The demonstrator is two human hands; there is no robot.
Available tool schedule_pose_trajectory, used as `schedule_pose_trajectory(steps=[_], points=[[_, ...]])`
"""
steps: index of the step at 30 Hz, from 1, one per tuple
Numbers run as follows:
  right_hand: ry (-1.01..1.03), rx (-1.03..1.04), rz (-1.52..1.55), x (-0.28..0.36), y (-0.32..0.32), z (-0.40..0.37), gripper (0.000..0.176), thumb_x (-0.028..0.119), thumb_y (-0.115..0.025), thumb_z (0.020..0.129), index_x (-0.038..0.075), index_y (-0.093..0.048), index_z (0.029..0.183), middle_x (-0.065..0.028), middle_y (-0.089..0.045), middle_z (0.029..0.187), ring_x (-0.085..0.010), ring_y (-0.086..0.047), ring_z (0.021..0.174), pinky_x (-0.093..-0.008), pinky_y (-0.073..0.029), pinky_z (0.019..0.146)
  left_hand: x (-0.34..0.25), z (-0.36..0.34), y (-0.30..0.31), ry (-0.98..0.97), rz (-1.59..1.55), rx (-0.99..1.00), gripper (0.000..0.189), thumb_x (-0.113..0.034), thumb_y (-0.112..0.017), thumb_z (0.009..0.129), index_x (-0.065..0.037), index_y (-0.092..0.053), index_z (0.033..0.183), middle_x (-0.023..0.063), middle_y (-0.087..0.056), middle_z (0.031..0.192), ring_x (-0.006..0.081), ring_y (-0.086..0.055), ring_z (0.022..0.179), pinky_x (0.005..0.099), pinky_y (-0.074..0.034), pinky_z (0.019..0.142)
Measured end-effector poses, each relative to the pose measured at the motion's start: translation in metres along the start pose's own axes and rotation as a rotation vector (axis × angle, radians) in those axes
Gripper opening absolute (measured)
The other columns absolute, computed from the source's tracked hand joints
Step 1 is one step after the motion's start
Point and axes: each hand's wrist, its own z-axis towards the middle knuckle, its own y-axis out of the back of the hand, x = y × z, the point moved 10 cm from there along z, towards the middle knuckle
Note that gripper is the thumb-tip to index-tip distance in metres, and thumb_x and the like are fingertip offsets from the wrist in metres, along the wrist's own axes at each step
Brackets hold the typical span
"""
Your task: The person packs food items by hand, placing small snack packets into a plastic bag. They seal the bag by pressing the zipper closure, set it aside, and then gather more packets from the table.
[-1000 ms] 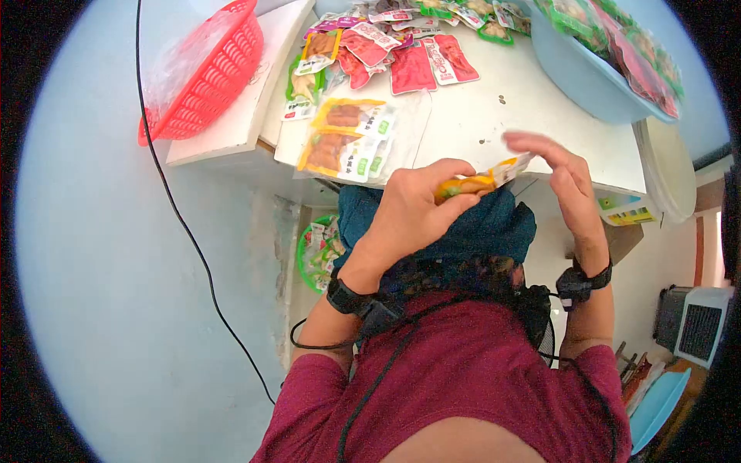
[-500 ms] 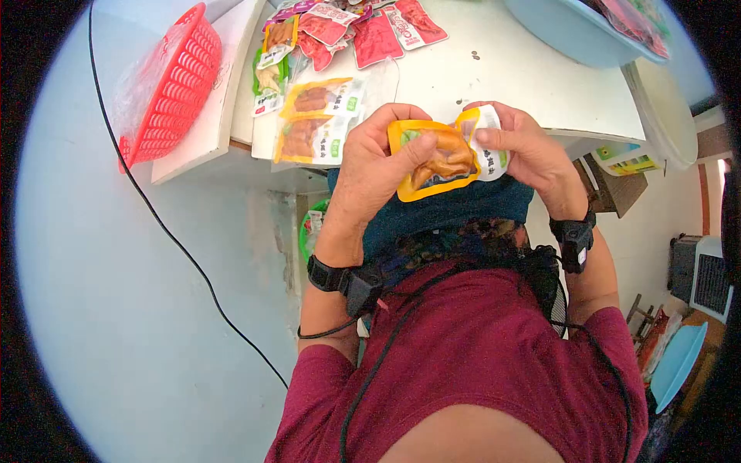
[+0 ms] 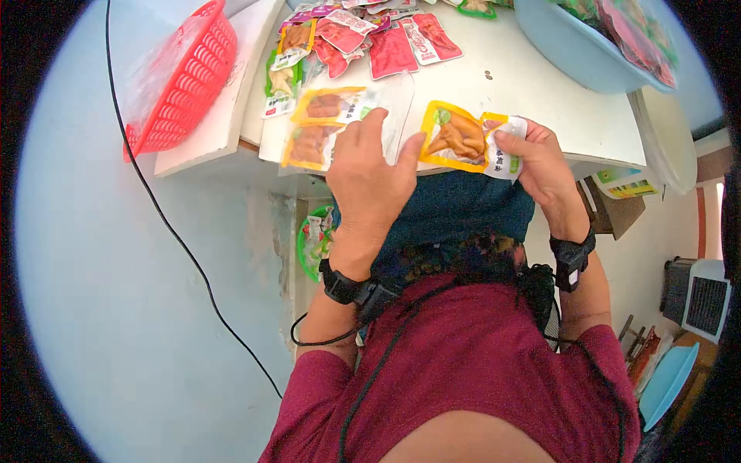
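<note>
Pinching the white end of a yellow-edged packet (image 3: 455, 139), the right hand (image 3: 536, 158) held it above the near edge of the bench (image 3: 548, 96). The left hand (image 3: 369, 170), fingers and thumb spread apart, was over a clear bag (image 3: 397, 100) of two similar packets (image 3: 309, 147) (whether it touched them, I could not tell). Red pouches (image 3: 392, 54) lay farther back.

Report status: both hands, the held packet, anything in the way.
Right hand pinching yellow-edged packet by its white end. Left hand open over clear bag, contact unclear. Left hand hides part of bag; no other obstruction seen.
</note>
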Motion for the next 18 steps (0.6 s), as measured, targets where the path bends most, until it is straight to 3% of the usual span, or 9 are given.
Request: schedule_pose_trajectory(steps=[3,9,18], points=[[0.008,0.01,-0.013,-0.003,-0.002,0.006,0.028,0.003,-0.065,0.086,-0.005,-0.062,0.113,-0.0124,-0.069,0.1,-0.0165,-0.068,0.084,-0.0304,-0.057,0.078,-0.003,0.001,-0.004,0.022,0.068,-0.001,0.033,-0.025,-0.076,0.075,-0.007,-0.063,0.1,0.0113,-0.063,0.084,0.0283,-0.062,0.075,0.0421,-0.049,0.064],[0.03,0.004,0.002,0.002,-0.013,0.013,0.026,0.0,-0.06,0.087,-0.006,-0.061,0.112,-0.0137,-0.069,0.102,-0.0178,-0.069,0.084,-0.0313,-0.057,0.076,0.019,0.0,-0.02,0.086,0.072,0.079,0.016,-0.014,-0.069,0.08,-0.006,-0.063,0.091,0.0128,-0.064,0.08,0.0294,-0.063,0.071,0.0403,-0.05,0.063],[-0.052,0.087,0.08,0.002,-0.049,0.024,0.027,-0.002,-0.053,0.089,-0.008,-0.056,0.116,-0.017,-0.066,0.108,-0.024,-0.068,0.093,-0.0374,-0.056,0.084,0.017,0.002,-0.007,0.097,-0.112,-0.064,0.016,-0.009,-0.065,0.082,-0.006,-0.067,0.098,0.0131,-0.065,0.076,0.0286,-0.064,0.066,0.0393,-0.049,0.057]])
